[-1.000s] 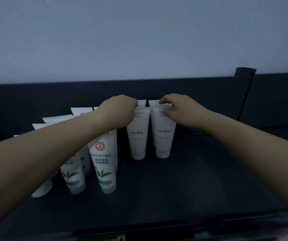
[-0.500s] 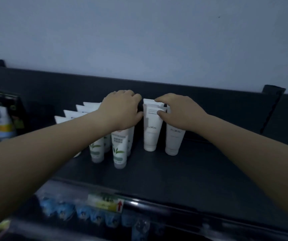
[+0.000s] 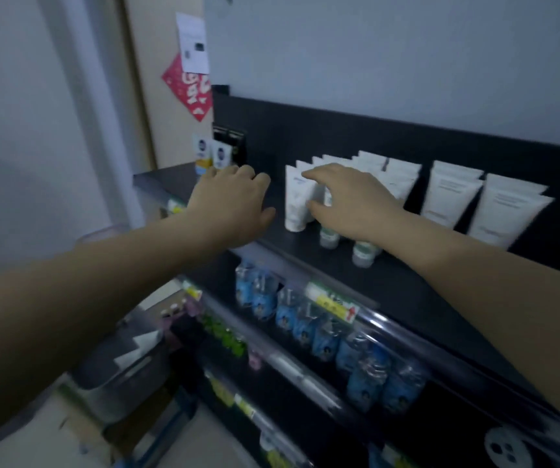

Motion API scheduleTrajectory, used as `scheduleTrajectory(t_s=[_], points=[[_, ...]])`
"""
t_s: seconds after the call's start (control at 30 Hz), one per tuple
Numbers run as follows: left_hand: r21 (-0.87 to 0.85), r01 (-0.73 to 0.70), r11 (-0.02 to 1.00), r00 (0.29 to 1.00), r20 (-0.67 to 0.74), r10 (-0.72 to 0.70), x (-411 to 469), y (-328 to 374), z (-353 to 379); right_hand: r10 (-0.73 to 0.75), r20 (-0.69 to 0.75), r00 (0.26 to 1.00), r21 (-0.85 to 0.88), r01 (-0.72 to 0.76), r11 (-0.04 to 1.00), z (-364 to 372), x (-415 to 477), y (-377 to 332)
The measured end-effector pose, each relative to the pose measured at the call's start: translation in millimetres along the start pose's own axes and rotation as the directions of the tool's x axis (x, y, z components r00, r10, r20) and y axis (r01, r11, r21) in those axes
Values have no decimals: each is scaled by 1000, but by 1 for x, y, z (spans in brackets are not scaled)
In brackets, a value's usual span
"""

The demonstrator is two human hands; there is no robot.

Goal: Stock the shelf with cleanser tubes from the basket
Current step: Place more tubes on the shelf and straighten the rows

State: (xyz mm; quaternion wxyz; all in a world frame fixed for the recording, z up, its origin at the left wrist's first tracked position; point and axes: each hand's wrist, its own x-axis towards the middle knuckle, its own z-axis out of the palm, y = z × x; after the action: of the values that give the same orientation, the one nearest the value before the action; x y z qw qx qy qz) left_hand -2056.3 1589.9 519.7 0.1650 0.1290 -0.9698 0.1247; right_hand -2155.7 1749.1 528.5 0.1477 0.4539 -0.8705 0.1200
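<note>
Ok so both arms are stretched out over the top black shelf (image 3: pixel 407 292). The right hand (image 3: pixel 353 201) is on the bunch of cleanser tubes (image 3: pixel 369 163) standing cap-down in rows toward the back panel. Its index fingertip sits at the top edge of the front white tube (image 3: pixel 295 201). The thumb is against that tube's lower right side, and the other fingers spread over the tubes behind. Honestly can't tell if that grip is actually pinching the tube or just touching it, it's too blurry. Two green-capped tubes (image 3: pixel 363 255) poke out under the wrist, nearer the shelf's front edge.

The left hand (image 3: pixel 231 204) hovers just left of the front white tube without touching it. Its grip is apart, fingers loosely bent, nothing in it.

Further right, a bit apart from the bunch, two bigger white tubes (image 3: pixel 508 211) stand side by side, with more tucked behind them. At the far left end of the shelf there are a couple of small tubes with a dark round logo (image 3: pixel 220 156) and black boxes (image 3: pixel 236 143) just behind.

One shelf down there are blue packets (image 3: pixel 305 325) behind a clear rail with a yellow-green price tag (image 3: pixel 336 304). Down at the lower left is a grey basket (image 3: pixel 116 383) with something pale in it, well apart from both hands. A red paper (image 3: pixel 192 89) and a white note (image 3: pixel 192 42) are stuck on the wall above the shelf's left end.
</note>
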Motion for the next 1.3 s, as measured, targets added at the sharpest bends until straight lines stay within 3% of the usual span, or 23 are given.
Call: scheduleTrajectory(t_s=[0.17,0.37,0.8,1.3], points=[[30,137,990,990,40,-138,-51,-60,12,-169,58,984,10,168,986,33,26,-70],[43,228,973,970,72,-230,-98,-134,40,-262,44,964,56,259,964,84,54,-155],[14,256,966,954,159,-255,-157,-274,144,-280,161,947,95,267,959,223,109,-290],[-66,362,930,838,459,-293,-190,-338,296,-344,436,832,241,260,935,394,141,-333]])
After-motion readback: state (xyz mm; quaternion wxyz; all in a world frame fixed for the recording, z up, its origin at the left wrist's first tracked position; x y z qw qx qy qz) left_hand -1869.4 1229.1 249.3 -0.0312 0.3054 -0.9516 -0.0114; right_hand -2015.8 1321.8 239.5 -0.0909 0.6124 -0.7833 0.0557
